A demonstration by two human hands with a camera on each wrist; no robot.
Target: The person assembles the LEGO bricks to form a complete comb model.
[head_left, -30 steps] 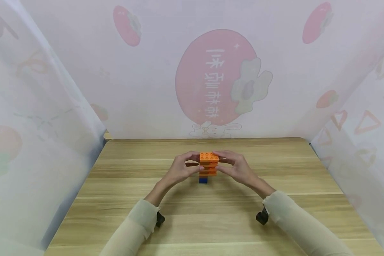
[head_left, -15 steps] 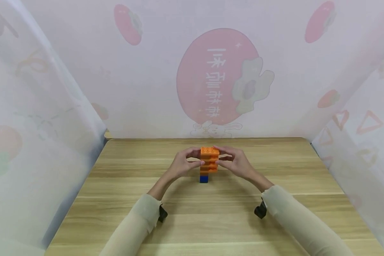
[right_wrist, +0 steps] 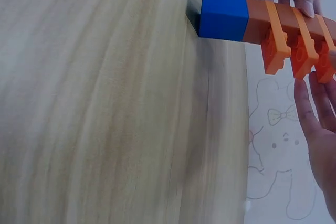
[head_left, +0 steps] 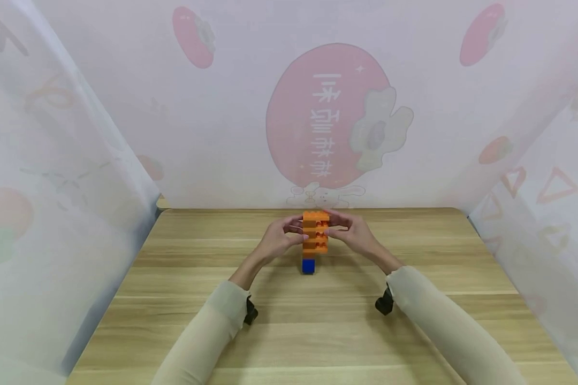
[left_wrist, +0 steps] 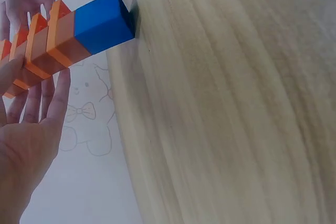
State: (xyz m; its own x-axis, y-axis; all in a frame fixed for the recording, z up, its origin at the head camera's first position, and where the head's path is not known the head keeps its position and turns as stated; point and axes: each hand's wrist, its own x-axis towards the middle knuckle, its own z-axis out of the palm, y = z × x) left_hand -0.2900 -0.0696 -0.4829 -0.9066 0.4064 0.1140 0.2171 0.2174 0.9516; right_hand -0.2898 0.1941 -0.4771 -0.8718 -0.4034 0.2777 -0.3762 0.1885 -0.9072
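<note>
A stack of toy building bricks stands over the table, held from both sides. Its lowest piece is a blue brick, right at the tabletop with a dark shadow along its underside. Above it, brownish-orange bricks alternate with wider orange plates that jut out to the right. My left hand grips the upper left side, thumb on the near face and fingers behind. On the other side my right hand pinches the jutting plates near the top, its fingers partly hidden behind them.
The wood-grain table spreads around the stack, its far edge close behind it. A pale printed curtain encloses the back and sides. Black wrist-worn devices hang below both sleeves.
The stack's top has moved away from me and up in the head view, showing more of its front face. Both hands moved forward with it; the blue brick shifted only slightly.
</note>
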